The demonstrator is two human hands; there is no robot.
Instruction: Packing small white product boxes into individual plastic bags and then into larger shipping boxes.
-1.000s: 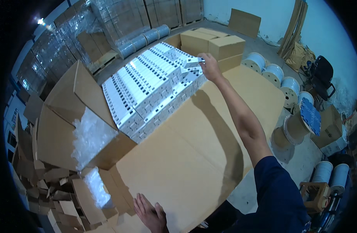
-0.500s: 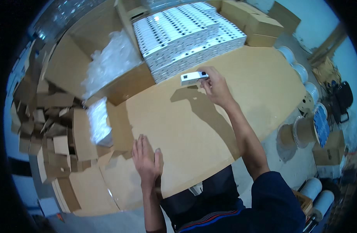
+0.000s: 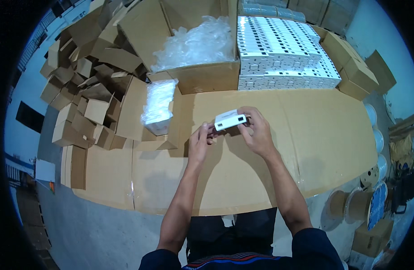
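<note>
A small white plastic box (image 3: 230, 120) with dark slots on its side is held just above the cardboard-covered table (image 3: 306, 148). My left hand (image 3: 200, 139) grips its left end and my right hand (image 3: 256, 130) grips its right end. Behind it, at the table's far edge, stands a large stack of identical white boxes (image 3: 283, 54) laid in rows.
An open carton full of clear plastic bags (image 3: 193, 45) stands at the back. A smaller carton of bags (image 3: 158, 105) sits left of my hands. Folded small cardboard boxes (image 3: 90, 99) pile at the left. Cable reels (image 3: 360, 207) stand on the floor at the right.
My right hand took one white box from the stack and brought it toward me. My left hand left the table and took hold of the box's other end.
</note>
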